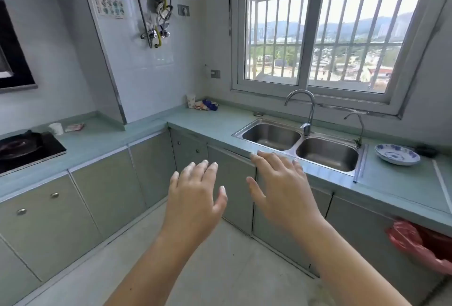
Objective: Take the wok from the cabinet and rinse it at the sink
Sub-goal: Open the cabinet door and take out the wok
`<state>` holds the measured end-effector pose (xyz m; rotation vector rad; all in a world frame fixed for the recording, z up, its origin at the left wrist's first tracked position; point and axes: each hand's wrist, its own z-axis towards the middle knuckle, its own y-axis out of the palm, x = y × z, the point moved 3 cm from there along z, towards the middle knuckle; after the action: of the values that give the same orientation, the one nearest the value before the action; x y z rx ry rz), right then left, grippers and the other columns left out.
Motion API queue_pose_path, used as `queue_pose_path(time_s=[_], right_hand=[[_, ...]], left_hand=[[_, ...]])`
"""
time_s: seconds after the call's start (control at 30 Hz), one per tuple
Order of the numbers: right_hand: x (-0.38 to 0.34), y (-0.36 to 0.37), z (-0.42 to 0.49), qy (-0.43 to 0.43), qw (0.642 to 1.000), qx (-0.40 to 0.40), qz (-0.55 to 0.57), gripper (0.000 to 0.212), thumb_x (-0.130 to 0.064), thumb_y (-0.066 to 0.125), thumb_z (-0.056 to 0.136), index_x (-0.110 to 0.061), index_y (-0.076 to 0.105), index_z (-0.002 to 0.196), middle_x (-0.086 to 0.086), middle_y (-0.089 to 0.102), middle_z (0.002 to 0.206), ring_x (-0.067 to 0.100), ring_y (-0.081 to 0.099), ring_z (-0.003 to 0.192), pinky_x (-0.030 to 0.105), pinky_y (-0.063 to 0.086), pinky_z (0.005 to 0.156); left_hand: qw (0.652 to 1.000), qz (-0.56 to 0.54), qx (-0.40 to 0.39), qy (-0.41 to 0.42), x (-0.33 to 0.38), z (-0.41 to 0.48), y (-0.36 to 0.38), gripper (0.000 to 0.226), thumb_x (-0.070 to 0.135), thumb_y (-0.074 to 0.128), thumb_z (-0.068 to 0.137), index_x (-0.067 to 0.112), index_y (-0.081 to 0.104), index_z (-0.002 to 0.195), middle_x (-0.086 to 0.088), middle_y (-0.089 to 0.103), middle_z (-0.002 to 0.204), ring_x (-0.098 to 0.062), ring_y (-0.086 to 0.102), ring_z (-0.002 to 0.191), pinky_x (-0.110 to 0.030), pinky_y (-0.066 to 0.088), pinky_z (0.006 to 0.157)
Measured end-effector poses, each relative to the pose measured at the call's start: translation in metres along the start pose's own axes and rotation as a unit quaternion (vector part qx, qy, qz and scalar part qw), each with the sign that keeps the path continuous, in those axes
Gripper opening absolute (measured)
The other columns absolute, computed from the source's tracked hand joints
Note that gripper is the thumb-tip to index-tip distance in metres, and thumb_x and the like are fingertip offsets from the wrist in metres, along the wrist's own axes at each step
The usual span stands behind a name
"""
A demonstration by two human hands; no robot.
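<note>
Hovering side by side, the left hand (195,198) and right hand (281,183) are spread wide and hold nothing, just in front of the closed cabinet doors (232,178) under the worktop (212,124). No wok shows; it is presumably behind one of these doors, ahead of and below both hands, so its long axis cannot be told. The right hand is nearer the sink (297,144), up and to the right beneath the tap (308,110). A dark pan (19,145) sits far left; a red bag (415,244) hangs low on the right.
</note>
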<state>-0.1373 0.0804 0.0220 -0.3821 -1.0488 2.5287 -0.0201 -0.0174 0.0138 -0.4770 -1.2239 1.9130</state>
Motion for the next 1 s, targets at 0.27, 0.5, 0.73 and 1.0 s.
queue_pose_path(time_s=[0.27, 0.5, 0.73, 1.0], right_hand=[[-0.082, 0.097, 0.066, -0.046, 0.997, -0.031, 0.051, 0.041, -0.030, 0.059, 0.074, -0.010, 0.069, 0.108, 0.008, 0.071, 0.107, 0.031, 0.067, 0.101, 0.057, 0.047, 0.087], [-0.162, 0.182, 0.120, -0.059, 0.993, -0.065, 0.083, 0.038, -0.026, 0.066, 0.077, -0.011, 0.066, 0.112, 0.006, 0.068, 0.114, 0.031, 0.063, 0.109, 0.058, 0.044, 0.092], [-0.215, 0.262, 0.148, -0.070, 0.988, -0.071, 0.114, 0.040, -0.024, 0.069, 0.071, -0.010, 0.068, 0.109, 0.005, 0.071, 0.108, 0.028, 0.066, 0.102, 0.057, 0.049, 0.085], [-0.229, 0.368, 0.205, -0.089, 0.978, -0.113, 0.149, 0.041, -0.023, 0.068, 0.072, -0.009, 0.067, 0.111, 0.006, 0.070, 0.110, 0.029, 0.066, 0.103, 0.057, 0.048, 0.086]], left_hand=[[0.999, 0.014, -0.018, -0.050, -0.119, 0.043, 0.043, 0.044, 0.034, 0.054, 0.071, 0.009, 0.071, 0.103, -0.010, 0.074, 0.103, -0.031, 0.070, 0.094, -0.053, 0.054, 0.076], [0.995, -0.011, -0.020, -0.099, -0.231, 0.076, 0.065, 0.045, 0.024, 0.065, 0.072, 0.006, 0.066, 0.113, -0.015, 0.069, 0.115, -0.036, 0.064, 0.106, -0.057, 0.047, 0.087], [0.983, -0.067, -0.014, -0.173, -0.306, 0.096, 0.083, 0.050, 0.027, 0.047, 0.093, 0.016, 0.039, 0.141, -0.003, 0.039, 0.149, -0.024, 0.029, 0.140, -0.044, 0.018, 0.115], [0.970, -0.059, -0.068, -0.226, -0.371, 0.154, 0.151, 0.051, 0.030, 0.040, 0.095, 0.019, 0.032, 0.144, 0.001, 0.032, 0.152, -0.021, 0.023, 0.141, -0.041, 0.014, 0.116]])
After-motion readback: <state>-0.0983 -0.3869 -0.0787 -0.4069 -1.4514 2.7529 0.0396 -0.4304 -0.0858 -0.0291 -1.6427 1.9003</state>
